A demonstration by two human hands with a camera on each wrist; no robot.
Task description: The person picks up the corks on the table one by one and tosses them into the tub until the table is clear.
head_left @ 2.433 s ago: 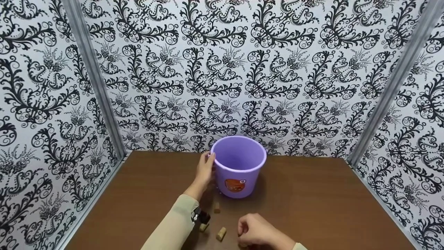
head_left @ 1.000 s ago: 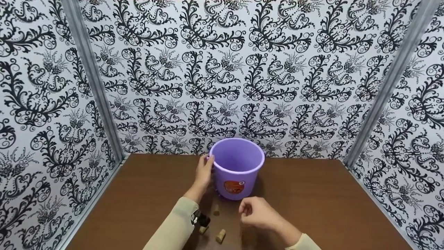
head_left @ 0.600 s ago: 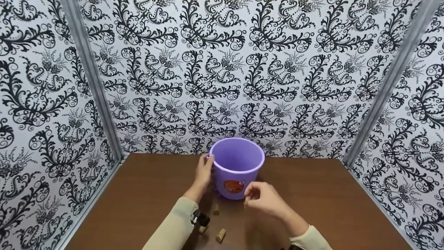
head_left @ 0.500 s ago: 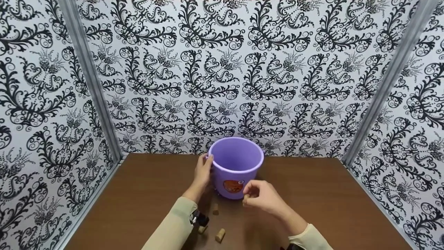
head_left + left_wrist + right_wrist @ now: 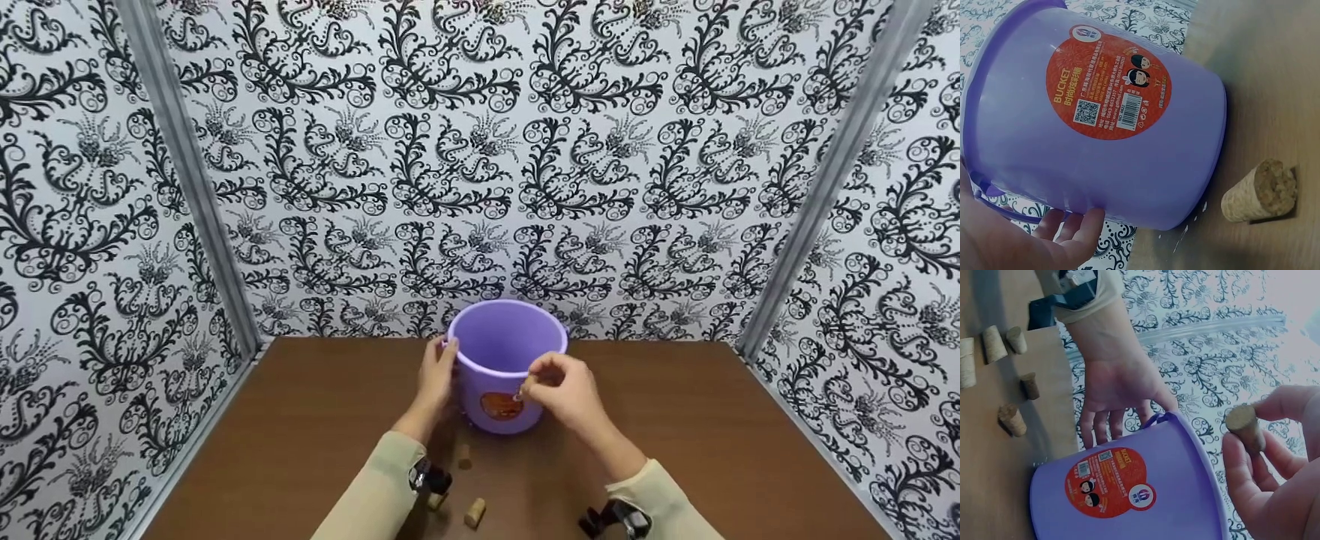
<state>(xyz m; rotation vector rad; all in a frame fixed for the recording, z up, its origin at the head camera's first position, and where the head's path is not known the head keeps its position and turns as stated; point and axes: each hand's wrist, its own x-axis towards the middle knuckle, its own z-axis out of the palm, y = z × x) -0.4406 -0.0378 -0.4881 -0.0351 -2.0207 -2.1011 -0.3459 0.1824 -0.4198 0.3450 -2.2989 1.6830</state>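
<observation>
A purple bucket (image 5: 499,337) with an orange label stands upright on the table. My left hand (image 5: 436,379) steadies it at its left side, thumb at the rim and fingers against the outer wall; the left wrist view shows the fingertips touching that wall. My right hand (image 5: 570,390) is up at the bucket's front right rim. Between its thumb and fingers it pinches a cork (image 5: 1246,427), clearest in the right wrist view, beside the rim and outside the bucket. The bottom of the bucket's inside is hidden.
Several more corks lie on the brown table (image 5: 675,420) in front of the bucket, among them a standalone cork (image 5: 475,512), a cork near the bucket's base (image 5: 464,456) and a cork by the left wrist (image 5: 436,499). Patterned walls (image 5: 480,187) enclose the back and sides.
My right hand has risen from the table at the front, forward to the bucket's rim, carrying the cork. My left hand stays at the bucket, which has hardly moved.
</observation>
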